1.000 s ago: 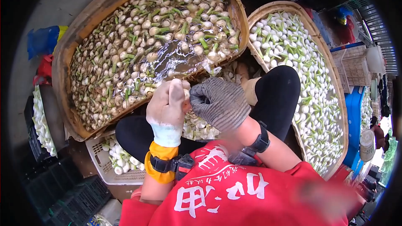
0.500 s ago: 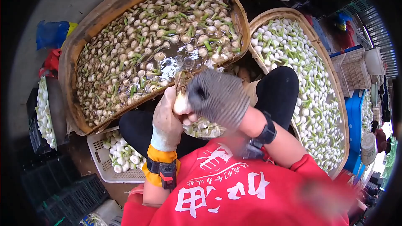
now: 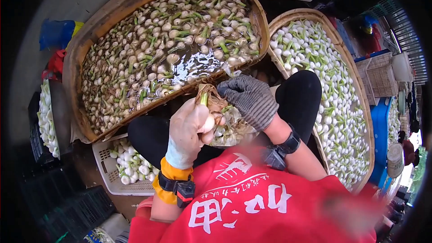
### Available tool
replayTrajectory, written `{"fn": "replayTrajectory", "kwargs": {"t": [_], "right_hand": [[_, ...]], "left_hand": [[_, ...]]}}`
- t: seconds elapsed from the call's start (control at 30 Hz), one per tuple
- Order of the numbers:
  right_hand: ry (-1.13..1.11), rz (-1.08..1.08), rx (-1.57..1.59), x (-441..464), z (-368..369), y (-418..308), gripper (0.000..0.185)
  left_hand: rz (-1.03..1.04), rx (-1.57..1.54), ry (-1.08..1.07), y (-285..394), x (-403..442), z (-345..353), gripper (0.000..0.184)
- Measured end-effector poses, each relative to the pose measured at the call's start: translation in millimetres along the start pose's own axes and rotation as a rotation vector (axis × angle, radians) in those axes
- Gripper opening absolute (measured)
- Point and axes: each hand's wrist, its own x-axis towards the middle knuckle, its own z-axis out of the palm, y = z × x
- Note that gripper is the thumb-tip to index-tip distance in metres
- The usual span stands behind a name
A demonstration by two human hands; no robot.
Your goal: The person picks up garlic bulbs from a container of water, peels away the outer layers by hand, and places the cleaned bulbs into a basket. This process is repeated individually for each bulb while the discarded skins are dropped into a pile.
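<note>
My left hand (image 3: 186, 126), in a pale glove, is closed around a garlic bulb (image 3: 207, 124) whose short green stem points up. Brown, papery outer skin (image 3: 215, 101) hangs loose beside that stem. My right hand (image 3: 249, 101), in a grey striped glove, is curled just to the right, its fingers closed at the loose skin. A thin pale scrap shows at those fingertips. Below both hands lies a heap of peeled husks (image 3: 234, 128) between my knees, partly hidden by the hands.
A large tub (image 3: 173, 93) of unpeeled bulbs in water stands ahead. To the right is a long tub (image 3: 370, 130) of clean white bulbs with green stems. A white crate (image 3: 106, 164) of bulbs sits at my left knee. Dark crates (image 3: 85, 207) stand lower left.
My right hand has moved a little right, away from the bulb, turning its fingers inward. The skin has come loose from the bulb. My left hand has shifted slightly right, tilting the bulb.
</note>
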Motion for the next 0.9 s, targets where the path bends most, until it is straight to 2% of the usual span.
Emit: {"fn": "replayTrajectory", "kwargs": {"t": [0.03, 0.07, 0.1, 0.13, 0.2, 0.23, 0.27, 0.33, 0.4, 0.47, 0.53, 0.6, 0.63, 0.67, 0.7, 0.73, 0.8, 0.83, 0.87, 0.9], "right_hand": [[-0.004, -0.018, 0.011, -3.9, -3.4, -5.6, 0.027], [-0.01, -0.038, 0.021, -6.0, -6.3, -8.0, 0.026], [0.125, -0.419, -0.213, -1.5, -4.5, -8.4, 0.034], [0.128, -0.413, -0.216, -0.8, -9.0, -11.5, 0.034], [-0.231, 0.066, -0.144, 1.7, -16.5, -28.2, 0.048], [-0.142, 0.076, -0.164, 1.7, -8.9, -23.4, 0.06], [-0.143, 0.078, -0.162, 1.9, -5.7, -20.7, 0.06], [-0.144, -0.008, -0.078, 3.3, -2.2, -17.6, 0.061], [-0.147, -0.007, -0.033, 1.8, -1.3, -18.3, 0.056], [-0.306, 0.047, 0.055, 1.6, -6.7, -13.8, 0.038], [-0.291, -0.011, 0.086, 2.2, -7.7, -2.1, 0.044], [-0.382, 0.13, 0.424, -1.2, -17.1, 1.5, 0.034], [-0.358, 0.053, 0.479, -2.8, -22.8, 4.6, 0.027], [-0.351, 0.056, 0.476, -3.7, -28.6, 9.1, 0.027], [-0.277, 0.021, 0.386, -4.0, -33.8, 14.3, 0.025], [-0.207, -0.014, 0.298, -4.0, -39.0, 18.6, 0.024], [-0.127, 0.181, 0.442, 0.1, -51.1, 21.3, 0.02], [-0.109, 0.138, 0.398, 2.4, -54.0, 26.1, 0.02], [-0.091, 0.096, 0.355, 4.8, -55.7, 30.5, 0.019], [-0.09, 0.046, 0.27, 9.6, -58.4, 30.2, 0.019]], "left_hand": [[-0.006, 0.003, -0.011, -5.9, 2.1, -2.5, 0.031], [0.117, 0.087, -0.031, -16.5, 4.8, -8.3, 0.033], [0.243, 0.169, -0.049, -19.5, 7.0, -9.9, 0.035], [0.24, 0.168, -0.055, -20.0, 8.0, -10.6, 0.035], [0.299, 0.507, -0.077, -13.4, 9.4, -8.2, 0.035], [0.013, 0.088, -0.11, -7.7, 9.9, 1.2, 0.034], [0.009, 0.088, -0.111, -13.8, 20.3, -4.6, 0.034], [0.988, 0.991, -0.206, -40.3, 47.0, -27.3, 0.032], [0.957, 0.992, -0.199, -44.6, 37.9, -27.5, 0.031], [-0.109, 0.203, 0.026, -33.0, 16.6, -11.1, 0.035], [-0.077, 0.217, 0.075, -38.8, 16.6, -13.3, 0.031], [-0.046, 0.232, 0.121, -43.6, 16.6, -15.9, 0.026], [-0.002, -0.06, 0.19, -44.3, 17.9, -18.6, 0.024], [0.041, -0.354, 0.253, -44.0, 19.9, -22.4, 0.023], [0.104, -0.616, 0.149, -39.5, 21.1, -33.5, 0.024], [0.144, -0.688, -0.016, -31.2, 17.7, -42.6, 0.027], [0.186, -0.389, 0.196, -19.0, 17.4, -37.9, 0.031], [0.22, -0.083, 0.202, -17.9, 18.0, -34.5, 0.026], [-0.106, 0.125, 0.083, -16.9, 24.9, -46.6, 0.026], [-0.054, 0.49, -0.02, -31.4, 32.9, -47.4, 0.032]]}}
